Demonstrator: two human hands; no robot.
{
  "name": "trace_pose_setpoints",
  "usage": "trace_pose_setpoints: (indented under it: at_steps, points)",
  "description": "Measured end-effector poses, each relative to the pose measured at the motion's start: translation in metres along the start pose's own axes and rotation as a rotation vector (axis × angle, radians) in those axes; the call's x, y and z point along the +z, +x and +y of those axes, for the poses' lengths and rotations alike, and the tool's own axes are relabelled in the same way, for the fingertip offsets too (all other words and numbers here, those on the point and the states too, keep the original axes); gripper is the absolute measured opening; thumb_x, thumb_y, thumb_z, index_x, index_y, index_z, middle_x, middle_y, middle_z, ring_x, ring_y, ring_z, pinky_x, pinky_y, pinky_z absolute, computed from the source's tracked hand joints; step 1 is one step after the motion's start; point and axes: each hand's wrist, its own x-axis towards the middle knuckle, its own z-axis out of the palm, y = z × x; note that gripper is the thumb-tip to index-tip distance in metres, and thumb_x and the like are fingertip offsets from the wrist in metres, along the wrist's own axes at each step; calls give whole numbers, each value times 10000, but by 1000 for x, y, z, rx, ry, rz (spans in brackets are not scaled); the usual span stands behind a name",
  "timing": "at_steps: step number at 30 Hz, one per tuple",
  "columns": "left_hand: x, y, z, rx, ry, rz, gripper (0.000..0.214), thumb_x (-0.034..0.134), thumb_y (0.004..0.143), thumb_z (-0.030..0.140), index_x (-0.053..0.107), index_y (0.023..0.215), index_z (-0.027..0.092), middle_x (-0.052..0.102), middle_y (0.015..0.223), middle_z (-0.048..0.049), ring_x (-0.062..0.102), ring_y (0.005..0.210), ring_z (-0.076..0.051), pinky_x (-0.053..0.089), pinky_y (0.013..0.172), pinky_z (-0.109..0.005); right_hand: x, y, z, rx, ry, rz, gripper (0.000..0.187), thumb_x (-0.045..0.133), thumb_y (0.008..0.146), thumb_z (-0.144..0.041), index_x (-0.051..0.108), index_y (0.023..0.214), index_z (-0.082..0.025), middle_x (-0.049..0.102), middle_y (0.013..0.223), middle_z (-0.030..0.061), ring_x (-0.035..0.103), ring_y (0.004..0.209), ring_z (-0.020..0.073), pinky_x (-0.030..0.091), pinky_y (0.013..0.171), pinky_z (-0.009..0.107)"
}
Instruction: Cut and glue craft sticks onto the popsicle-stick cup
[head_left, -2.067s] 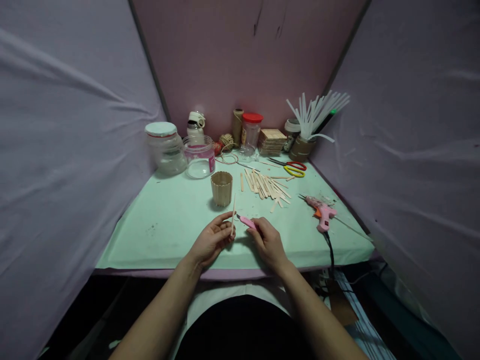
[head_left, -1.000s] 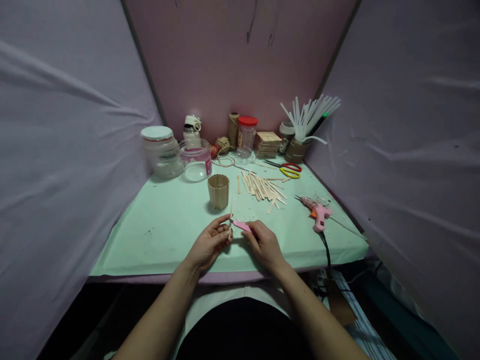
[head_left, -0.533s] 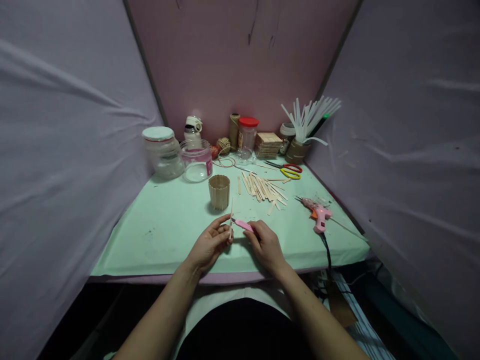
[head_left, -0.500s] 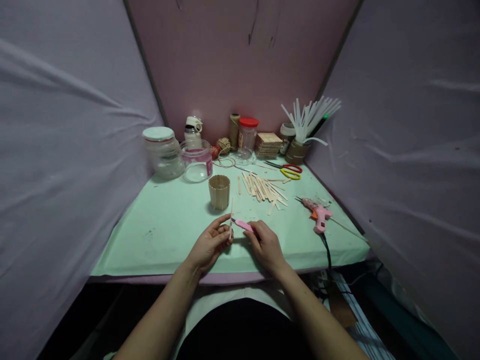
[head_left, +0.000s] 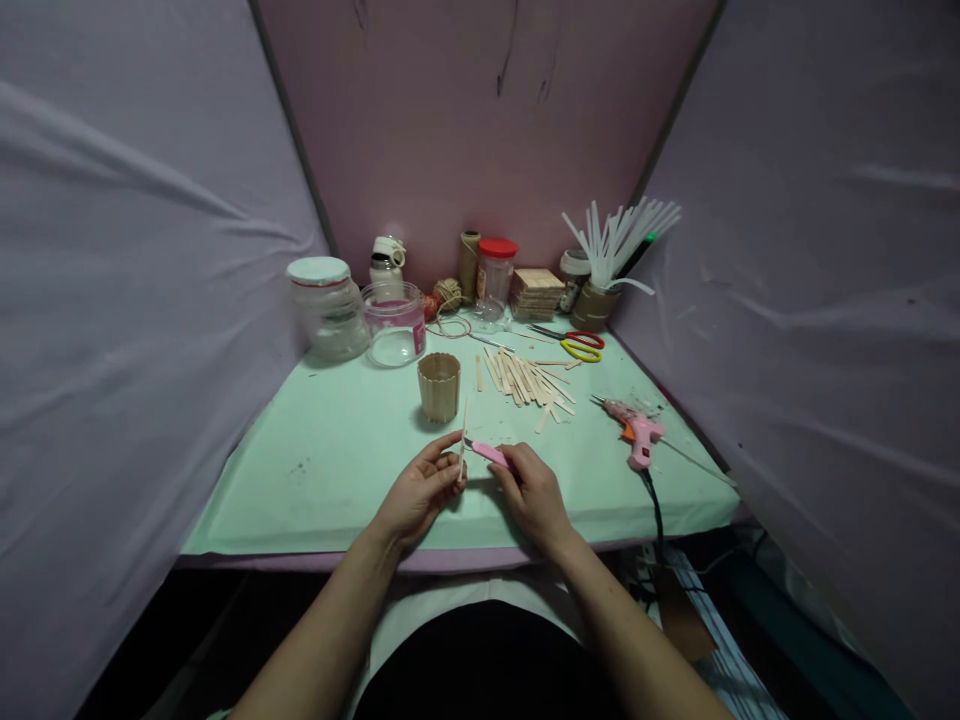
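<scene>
Between the fingers of my left hand point(head_left: 421, 488) a thin wooden craft stick point(head_left: 463, 440) is held on edge, pointing away from me. My right hand point(head_left: 531, 492) is closed around a pink craft knife point(head_left: 489, 453), and the knife's blade meets the stick near its middle. Just beyond my left hand stands a small round cup made of craft sticks point(head_left: 439, 388). A loose pile of craft sticks point(head_left: 525, 376) lies past my right hand, with a single stick point(head_left: 478, 373) apart on its left.
A pink glue gun point(head_left: 639, 432) with a cord lies at the right. Scissors point(head_left: 574, 342) rest behind the pile. Along the back are a lidded jar point(head_left: 324, 310), a clear tub point(head_left: 394, 330), a red-capped jar point(head_left: 495, 280), square wooden pieces point(head_left: 537, 292) and a pot of glue sticks point(head_left: 596, 305).
Both hands keep the same hold, with the knife's blade still at the stick. The whole view has shifted very slightly; nothing else has visibly moved.
</scene>
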Motion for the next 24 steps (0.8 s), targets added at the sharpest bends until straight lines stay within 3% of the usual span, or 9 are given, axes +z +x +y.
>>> trace_pose_setpoints:
  at_steps: [6,12,24]
  points:
    - [6,0,0,57,364,115,384,739,735,284,679,1101,186,609,758,-13,552,685,-128,421,653,-252,0,0,0,51,-10,143,200,438,977,-282,586,1080,-196,582,900,61,554,845,200,449,757,325]
    - [-1,5,1,337,782,185,102,695,756,220,748,843,221,678,842,-55,576,823,-213,413,800,-312,5,2,4,75,-65,236,369,387,964,-203,491,1318,-195,577,1045,110,539,988,240,468,864,413]
    - [-5,4,-6,429,930,226,164,606,816,169,729,890,249,668,882,-67,579,866,-239,407,840,-350,10,3,12,72,-144,248,454,365,958,-161,395,1409,-203,531,1053,124,534,990,259,502,853,437]
